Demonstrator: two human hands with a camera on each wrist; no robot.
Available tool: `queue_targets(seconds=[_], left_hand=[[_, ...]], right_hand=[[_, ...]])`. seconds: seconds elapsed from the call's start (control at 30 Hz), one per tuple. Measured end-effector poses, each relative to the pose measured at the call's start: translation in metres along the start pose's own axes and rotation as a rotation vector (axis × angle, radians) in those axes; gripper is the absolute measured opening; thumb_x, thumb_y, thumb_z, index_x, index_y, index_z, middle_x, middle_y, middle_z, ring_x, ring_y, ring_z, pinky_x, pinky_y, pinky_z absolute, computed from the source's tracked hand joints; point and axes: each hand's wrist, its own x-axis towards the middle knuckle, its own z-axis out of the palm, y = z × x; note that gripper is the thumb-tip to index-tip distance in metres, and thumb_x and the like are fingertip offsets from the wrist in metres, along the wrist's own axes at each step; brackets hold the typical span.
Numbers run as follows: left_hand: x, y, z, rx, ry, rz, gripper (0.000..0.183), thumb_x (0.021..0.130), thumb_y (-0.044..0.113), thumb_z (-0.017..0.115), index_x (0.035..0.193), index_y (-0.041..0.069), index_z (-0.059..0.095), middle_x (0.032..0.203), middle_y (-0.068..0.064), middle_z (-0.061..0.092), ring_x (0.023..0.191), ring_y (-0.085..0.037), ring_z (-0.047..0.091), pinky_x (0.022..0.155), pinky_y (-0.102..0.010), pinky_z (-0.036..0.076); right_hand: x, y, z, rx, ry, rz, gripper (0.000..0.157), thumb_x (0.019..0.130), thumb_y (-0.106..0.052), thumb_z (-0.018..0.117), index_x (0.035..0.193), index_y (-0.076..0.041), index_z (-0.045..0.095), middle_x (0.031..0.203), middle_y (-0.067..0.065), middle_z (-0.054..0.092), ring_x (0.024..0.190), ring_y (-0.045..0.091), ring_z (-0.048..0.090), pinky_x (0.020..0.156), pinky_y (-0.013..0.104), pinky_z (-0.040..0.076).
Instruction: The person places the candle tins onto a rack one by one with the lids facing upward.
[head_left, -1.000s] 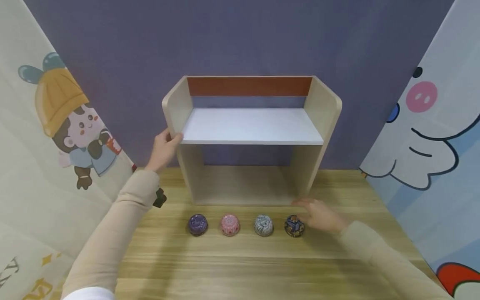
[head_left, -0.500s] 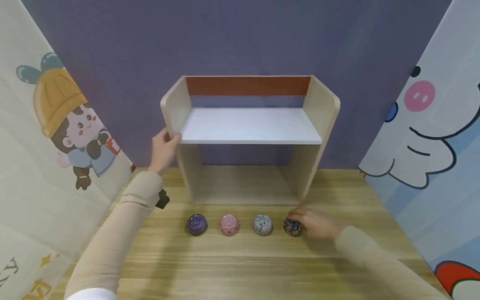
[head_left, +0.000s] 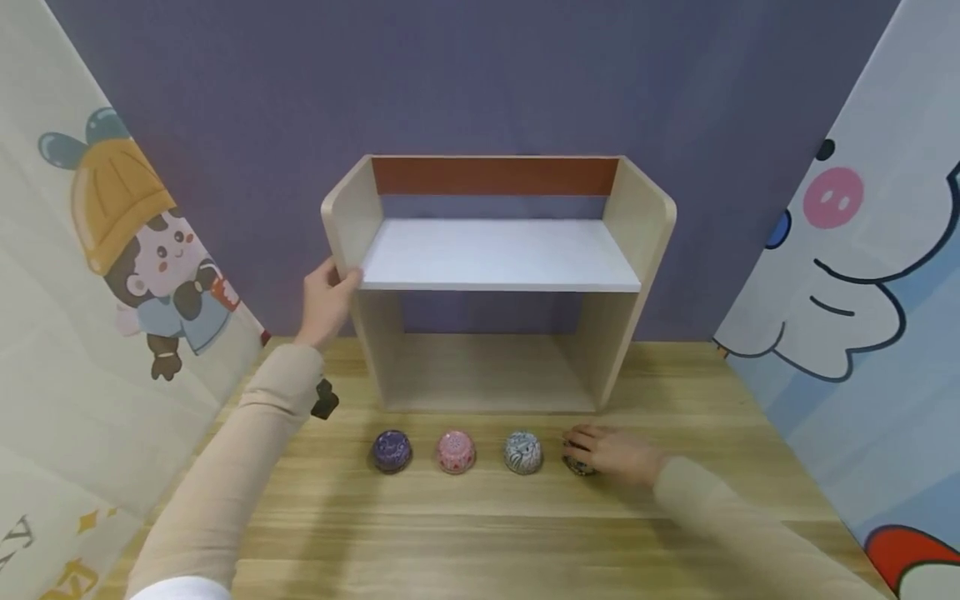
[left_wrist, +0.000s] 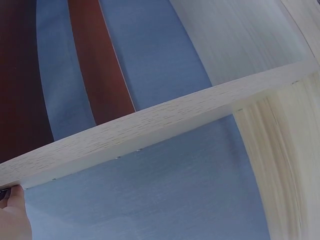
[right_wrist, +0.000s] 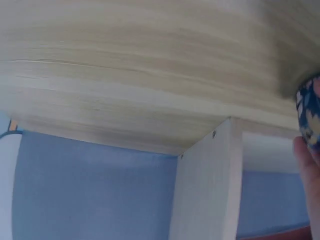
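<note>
Dark floral tin, right edge of right-wrist view, directly under right hand; fingers clamped round it; left hand, centre-left of head view, grips shelf unit.

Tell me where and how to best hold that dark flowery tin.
Probably by the curved sides of the dark tin, from above and the right, where the right hand is. Its wall is rounded, so a pinch across it should fit; the white tin sits to its left, the shelf behind.
</note>
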Motion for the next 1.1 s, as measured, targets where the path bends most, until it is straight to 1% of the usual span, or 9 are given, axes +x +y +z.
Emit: queue_targets(seconds=[0.07, 0.13, 0.17, 0.33, 0.47, 0.67, 0.77, 0.97, 1.1], left_hand=[[-0.001, -0.001, 0.0, -0.001, -0.008, -0.014, 0.045, 0.09, 0.021, 0.051, 0.134, 0.009, 0.046, 0.127, -0.018, 0.056, 0.106, -0.02, 0.055, 0.095, -0.035, 0.046], [-0.001, -0.002, -0.001, -0.011, -0.017, -0.027, 0.046, 0.091, 0.021, 0.051, 0.134, 0.01, 0.045, 0.128, -0.017, 0.054, 0.109, -0.022, 0.054, 0.097, -0.036, 0.045], [-0.002, -0.003, -0.001, -0.014, -0.019, -0.03, 0.046, 0.091, 0.021, 0.051, 0.135, 0.01, 0.045, 0.129, -0.017, 0.054, 0.11, -0.022, 0.054, 0.098, -0.036, 0.045], [-0.005, -0.003, -0.001, -0.033, -0.01, -0.033, 0.045, 0.09, 0.02, 0.051, 0.134, 0.009, 0.046, 0.128, -0.018, 0.054, 0.107, -0.019, 0.054, 0.097, -0.035, 0.045], [-0.002, -0.003, -0.001, -0.028, -0.001, -0.025, 0.044, 0.089, 0.02, 0.052, 0.132, 0.009, 0.049, 0.126, -0.016, 0.056, 0.106, -0.019, 0.055, 0.096, -0.035, 0.046], [0.0, -0.003, -0.003, -0.038, -0.013, -0.007, 0.043, 0.09, 0.019, 0.052, 0.132, 0.009, 0.049, 0.128, -0.016, 0.055, 0.108, -0.022, 0.055, 0.096, -0.037, 0.046], [0.0, -0.004, -0.003, -0.041, -0.022, -0.002, 0.043, 0.09, 0.018, 0.052, 0.132, 0.008, 0.048, 0.128, -0.017, 0.055, 0.109, -0.023, 0.055, 0.096, -0.038, 0.046], [0.001, -0.005, -0.002, -0.044, -0.009, 0.008, 0.043, 0.089, 0.017, 0.052, 0.131, 0.006, 0.049, 0.126, -0.018, 0.056, 0.107, -0.023, 0.056, 0.094, -0.037, 0.047], [0.003, -0.006, -0.002, -0.047, -0.009, 0.008, 0.043, 0.089, 0.016, 0.053, 0.13, 0.007, 0.05, 0.126, -0.017, 0.056, 0.106, -0.022, 0.056, 0.094, -0.035, 0.047]], right_hand=[[0.002, -0.002, 0.004, -0.066, 0.03, -0.027, 0.048, 0.072, -0.012, 0.069, 0.118, -0.016, 0.058, 0.12, 0.008, 0.058, 0.108, 0.026, 0.056, 0.086, 0.033, 0.052], [0.003, -0.004, 0.008, -0.12, 0.05, -0.036, 0.044, 0.072, -0.013, 0.068, 0.115, -0.018, 0.061, 0.118, 0.006, 0.06, 0.105, 0.025, 0.058, 0.083, 0.031, 0.054], [0.003, -0.005, 0.009, -0.146, 0.066, -0.041, 0.044, 0.071, -0.012, 0.069, 0.114, -0.019, 0.062, 0.117, 0.006, 0.061, 0.104, 0.024, 0.058, 0.082, 0.03, 0.054], [0.005, -0.005, 0.009, -0.231, 0.072, -0.068, 0.042, 0.069, -0.016, 0.07, 0.111, -0.022, 0.062, 0.114, 0.002, 0.061, 0.101, 0.02, 0.058, 0.078, 0.026, 0.054], [0.009, -0.003, 0.009, -0.288, 0.084, -0.102, 0.037, 0.07, -0.02, 0.07, 0.106, -0.022, 0.064, 0.109, -0.001, 0.062, 0.097, 0.017, 0.058, 0.075, 0.023, 0.054], [0.015, -0.002, 0.006, -0.29, 0.093, -0.103, 0.033, 0.07, -0.019, 0.07, 0.102, -0.022, 0.065, 0.104, -0.003, 0.062, 0.092, 0.016, 0.058, 0.069, 0.021, 0.054], [0.015, -0.002, 0.006, -0.282, 0.094, -0.097, 0.03, 0.071, -0.021, 0.069, 0.101, -0.022, 0.064, 0.102, -0.003, 0.062, 0.091, 0.016, 0.058, 0.068, 0.021, 0.054], [0.016, -0.003, 0.008, -0.278, 0.106, -0.09, 0.03, 0.069, -0.021, 0.07, 0.098, -0.022, 0.063, 0.1, -0.004, 0.063, 0.091, 0.017, 0.059, 0.069, 0.022, 0.054], [0.017, -0.005, 0.007, -0.291, 0.138, -0.094, 0.031, 0.067, -0.02, 0.071, 0.097, -0.022, 0.064, 0.1, -0.004, 0.064, 0.09, 0.016, 0.059, 0.069, 0.022, 0.054]])
